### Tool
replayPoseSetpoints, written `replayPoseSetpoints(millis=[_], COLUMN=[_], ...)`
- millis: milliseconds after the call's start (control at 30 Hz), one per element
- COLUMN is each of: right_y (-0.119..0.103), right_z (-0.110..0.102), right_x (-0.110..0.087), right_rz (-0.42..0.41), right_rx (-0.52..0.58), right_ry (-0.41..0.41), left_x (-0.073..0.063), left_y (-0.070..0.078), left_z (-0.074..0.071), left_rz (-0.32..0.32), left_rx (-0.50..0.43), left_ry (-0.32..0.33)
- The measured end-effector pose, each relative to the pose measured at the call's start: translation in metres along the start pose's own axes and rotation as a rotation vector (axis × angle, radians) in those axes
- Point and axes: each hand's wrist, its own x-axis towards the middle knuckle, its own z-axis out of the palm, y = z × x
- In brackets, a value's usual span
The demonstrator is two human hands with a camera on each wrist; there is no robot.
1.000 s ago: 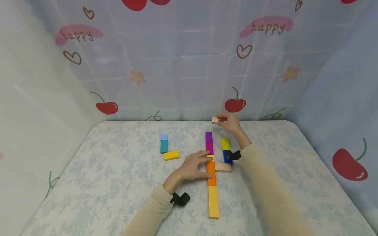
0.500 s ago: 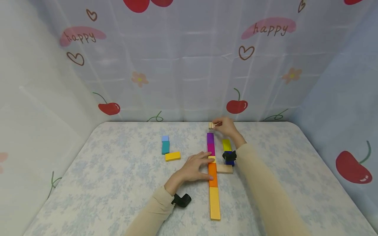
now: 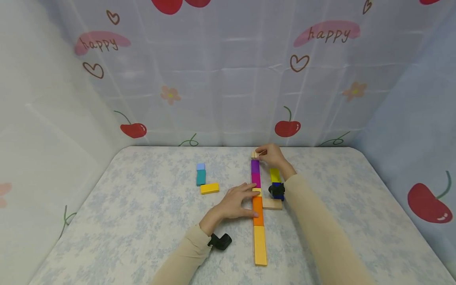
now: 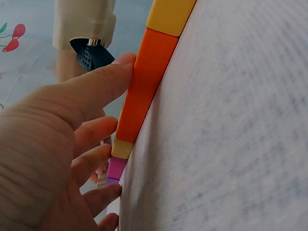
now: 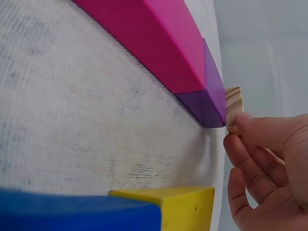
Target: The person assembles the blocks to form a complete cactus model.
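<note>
A straight row of coloured blocks runs away from the person on the table: a long amber block (image 3: 260, 245), an orange block (image 3: 258, 217), a small pale yellow block (image 4: 122, 148), a magenta block (image 3: 255, 181) and a purple block (image 3: 255, 166). My left hand (image 3: 233, 202) rests against the row's left side, its fingers spread, the thumb on the orange block and other fingertips near the pale yellow and magenta ones. At the far end, my right hand (image 3: 273, 156) pinches a plain wooden block (image 5: 234, 106) between thumb and fingers, right at the purple block's end.
Right of the row lie a natural wood block (image 3: 272, 204), a blue block (image 5: 77, 211) and a yellow-green block (image 3: 274, 175). To the left are a light blue block (image 3: 200, 166), a teal block (image 3: 201, 177) and a yellow block (image 3: 209, 188). A curtain hangs behind the table.
My right hand has come down and nearer with the wooden block, from above the table's back edge to the purple block's far end. The left hand has stayed at the row.
</note>
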Motion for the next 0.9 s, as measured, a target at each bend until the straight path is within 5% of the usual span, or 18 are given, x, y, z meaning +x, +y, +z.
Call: replayPoseSetpoints(millis=[900], right_y=[0.0078], right_z=[0.0065], right_x=[0.0021], right_rz=[0.043], right_rx=[-0.07], right_ry=[-0.056], left_x=[-0.0005], left_y=[-0.0007], left_z=[0.0016], left_rz=[-0.01], left_rx=[0.005], left_ry=[0.002])
